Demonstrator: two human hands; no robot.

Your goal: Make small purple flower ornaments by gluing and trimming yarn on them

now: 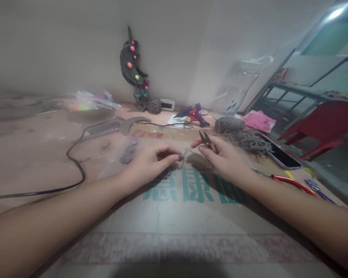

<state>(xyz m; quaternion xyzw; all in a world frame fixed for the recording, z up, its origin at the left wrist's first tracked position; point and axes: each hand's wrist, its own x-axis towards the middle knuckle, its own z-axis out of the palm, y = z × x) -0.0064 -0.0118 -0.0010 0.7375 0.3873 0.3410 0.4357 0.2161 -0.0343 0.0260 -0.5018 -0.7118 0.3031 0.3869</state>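
Note:
My left hand (150,164) pinches a small purple piece (180,158) between thumb and fingertips. A thin grey strand (186,151) rises from that piece toward the right. My right hand (223,156) is closed around a small pair of scissors (205,139), whose dark blades point up and away, slightly apart. Both hands are just above a printed cardboard sheet (162,220), with a short gap between them. Left of my left hand lies a blurred grey and purple bundle (129,152). Whatever sits inside the left palm is hidden.
A glue gun (193,114) with a lit red light stands at the back, its black cable (82,170) looping left. Grey yarn (249,141), a phone (281,152) and red-handled pliers (292,183) lie right. A crescent-shaped decoration (129,63) leans on the wall beside a clear jug (239,87).

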